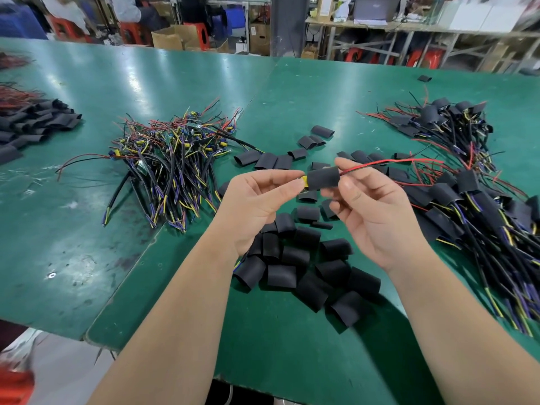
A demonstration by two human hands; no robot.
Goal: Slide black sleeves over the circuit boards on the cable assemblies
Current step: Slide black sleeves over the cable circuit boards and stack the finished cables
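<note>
Our left hand pinches the circuit board by its yellow end. The fingers of our right hand grip the black sleeve, partly over it, above the bench. Sleeved assemblies pile right; many bare assemblies remain left.

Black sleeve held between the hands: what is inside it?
From the black sleeve, red and black wires exit beside the right hand; a yellow part pokes out beside the left hand. Anything else inside is covered.
</note>
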